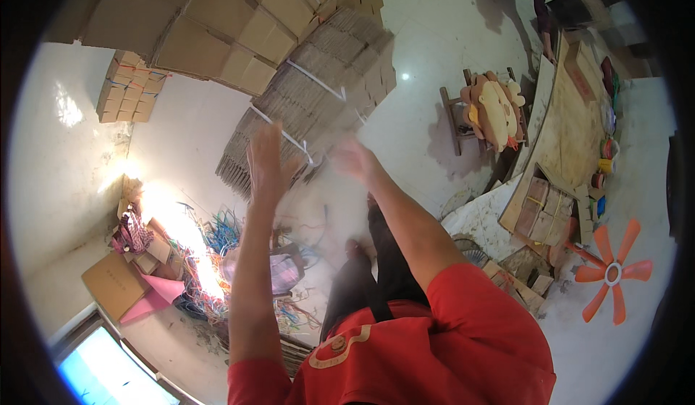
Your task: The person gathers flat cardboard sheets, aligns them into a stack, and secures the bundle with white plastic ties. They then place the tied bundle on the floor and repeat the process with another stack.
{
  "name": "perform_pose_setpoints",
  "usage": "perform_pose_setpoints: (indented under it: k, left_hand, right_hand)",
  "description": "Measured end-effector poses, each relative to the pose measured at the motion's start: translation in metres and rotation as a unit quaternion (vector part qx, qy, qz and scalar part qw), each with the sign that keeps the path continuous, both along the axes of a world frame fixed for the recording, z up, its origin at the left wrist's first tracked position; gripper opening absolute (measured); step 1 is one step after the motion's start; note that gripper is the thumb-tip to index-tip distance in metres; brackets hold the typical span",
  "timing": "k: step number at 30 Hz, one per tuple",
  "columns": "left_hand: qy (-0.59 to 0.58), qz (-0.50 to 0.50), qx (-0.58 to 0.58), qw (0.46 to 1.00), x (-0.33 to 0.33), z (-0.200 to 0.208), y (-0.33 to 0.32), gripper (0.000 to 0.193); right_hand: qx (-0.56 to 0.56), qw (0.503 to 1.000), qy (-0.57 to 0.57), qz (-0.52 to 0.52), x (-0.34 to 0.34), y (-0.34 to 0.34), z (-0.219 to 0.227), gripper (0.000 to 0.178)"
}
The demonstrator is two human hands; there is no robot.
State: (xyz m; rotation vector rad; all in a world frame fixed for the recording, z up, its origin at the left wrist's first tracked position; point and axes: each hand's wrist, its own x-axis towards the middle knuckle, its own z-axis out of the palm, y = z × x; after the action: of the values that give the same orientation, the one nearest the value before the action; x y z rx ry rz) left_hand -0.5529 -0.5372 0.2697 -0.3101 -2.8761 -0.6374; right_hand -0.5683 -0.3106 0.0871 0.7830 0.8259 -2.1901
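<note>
My left hand [269,160] is raised with its fingers stretched and its thumb apart, holding nothing that I can see. It is in front of the near left edge of a long stack of flattened cardboard [337,57]. White straps [313,78] run across the stack, and one has a loose knotted end [307,149] between my two hands. My right hand [353,160] is just right of that end, smeared by motion, so its fingers cannot be made out.
Folded cardboard cartons [224,25] stand along the far left. Tangled coloured straps [210,275] lie at left in bright sunlight beside a brown box [114,286]. A bear-shaped chair [496,110] stands at right, near a cluttered table [561,130] and an orange fan [613,273].
</note>
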Motion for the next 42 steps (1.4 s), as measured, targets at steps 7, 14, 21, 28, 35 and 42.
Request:
perform_pose_setpoints:
  k: [7,14,21,28,35,42]
  left_hand:
    - [-0.278,0.026,-0.106,0.954,0.364,-0.123,-0.076,0.041]
    - [-0.648,0.161,0.163,0.726,0.592,-0.142,-0.077,0.049]
    - [-0.523,0.259,0.234,0.777,0.496,-0.168,-0.071,0.051]
    - [-0.444,0.26,0.28,0.81,0.45,-0.16,-0.065,0.054]
    - [-0.418,0.236,0.254,0.84,0.505,-0.154,-0.056,0.057]
    - [-0.341,0.182,0.159,0.909,0.454,-0.11,-0.061,0.06]
  right_hand:
    - [0.289,0.911,-0.031,0.292,0.152,0.134,-0.046,0.023]
    - [0.345,0.857,-0.106,0.368,0.338,0.313,0.015,0.034]
    - [0.434,0.82,-0.125,0.352,0.336,0.266,0.088,0.034]
    - [0.453,0.833,-0.073,0.309,0.329,0.254,0.11,0.035]
    - [0.404,0.878,-0.04,0.252,0.368,0.233,0.115,0.037]
    - [0.257,0.959,-0.028,0.121,0.419,0.239,0.123,0.038]
